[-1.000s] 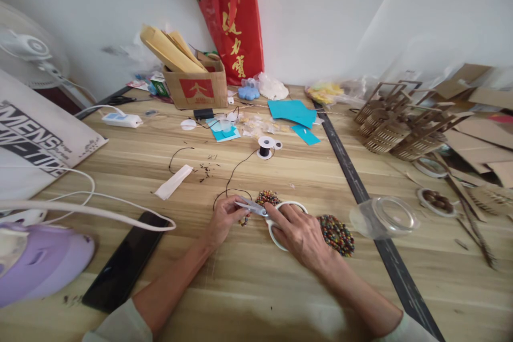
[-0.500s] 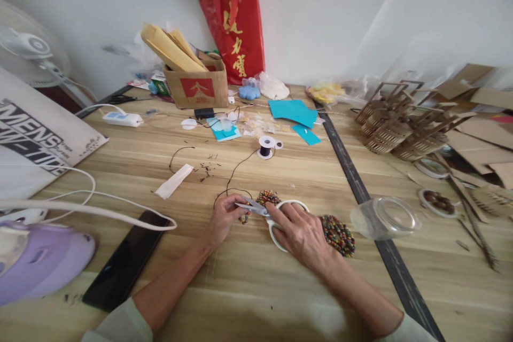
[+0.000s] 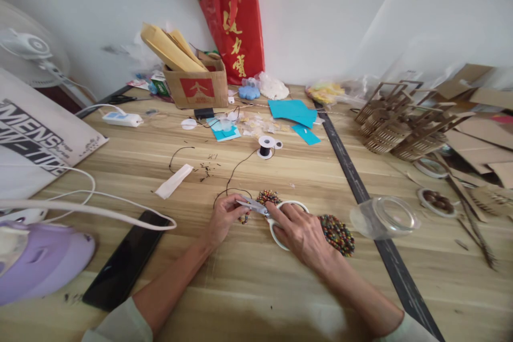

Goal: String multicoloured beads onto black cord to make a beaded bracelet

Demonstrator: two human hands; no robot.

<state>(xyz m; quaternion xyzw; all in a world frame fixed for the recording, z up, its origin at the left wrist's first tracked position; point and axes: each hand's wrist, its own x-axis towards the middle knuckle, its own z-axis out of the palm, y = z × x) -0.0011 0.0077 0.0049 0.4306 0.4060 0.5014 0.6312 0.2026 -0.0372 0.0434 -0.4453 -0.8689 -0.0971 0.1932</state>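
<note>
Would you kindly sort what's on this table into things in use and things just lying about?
In use: left hand, right hand, scissors, black cord, beads.
Lying about: phone, red bag, clear jar.

White-handled scissors (image 3: 280, 215), multicoloured beads (image 3: 336, 234) (red, green, yellow), black thread spool (image 3: 265, 147)

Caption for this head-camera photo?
Right hand holds white-handled scissors to beaded cord pinched by left hand.
</note>
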